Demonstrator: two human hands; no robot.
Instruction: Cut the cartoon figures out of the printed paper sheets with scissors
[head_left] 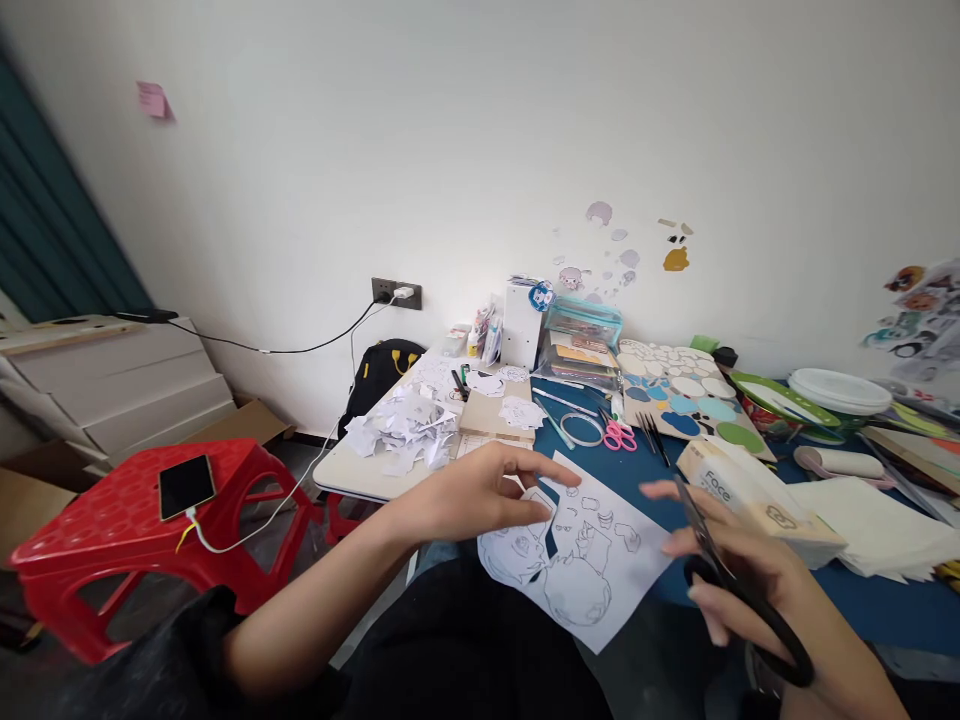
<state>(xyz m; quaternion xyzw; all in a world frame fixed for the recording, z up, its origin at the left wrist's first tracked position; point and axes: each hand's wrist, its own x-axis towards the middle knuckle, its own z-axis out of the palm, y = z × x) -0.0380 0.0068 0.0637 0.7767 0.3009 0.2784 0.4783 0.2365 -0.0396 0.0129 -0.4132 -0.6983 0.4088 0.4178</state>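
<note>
**Cutting station: sheet and scissors at near edge**

Left hand (480,490) pinches one printed sheet (577,555) overhanging the table's near edge (900,610), lifted clear for cutting. Right hand (750,590) is closed through the handles of one pair of black scissors (739,590); blade gap cannot be told. Mid-table: one pink scissors (619,435). Far left corner: one scrap pile (405,430), pushed aside.
</note>
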